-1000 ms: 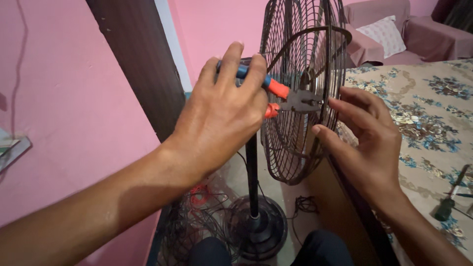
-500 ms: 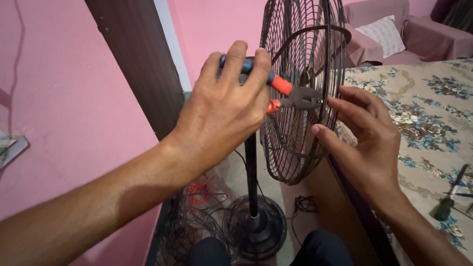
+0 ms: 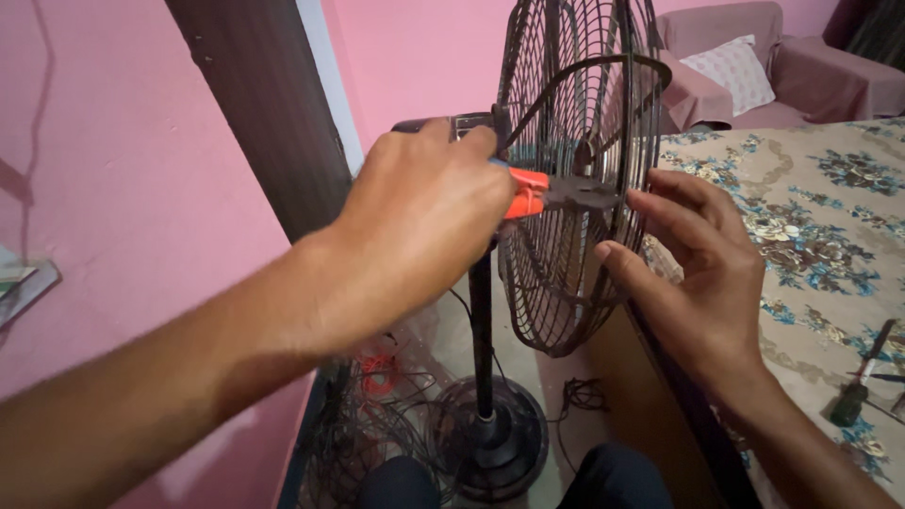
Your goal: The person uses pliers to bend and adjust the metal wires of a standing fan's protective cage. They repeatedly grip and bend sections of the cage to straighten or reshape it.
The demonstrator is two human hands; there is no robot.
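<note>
Head view | left hand (image 3: pixel 419 221) is closing around pliers (image 3: pixel 556 193), centre frame, nose entering fan grille (image 3: pixel 566 283) | right hand (image 3: pixel 702 273), fingers open, is bracing the grille's rim | step: working a grille wire; next needs steady squeeze.

- To your right you see a bed (image 3: pixel 830 217) under a floral cover.
- Beyond it you have a pink sofa (image 3: pixel 801 66) with a patterned cushion (image 3: pixel 735 71).
- Below you, tangled wires (image 3: pixel 377 415) lie on the floor.
- A dark tool (image 3: pixel 858 382) rests on the bed.
</note>
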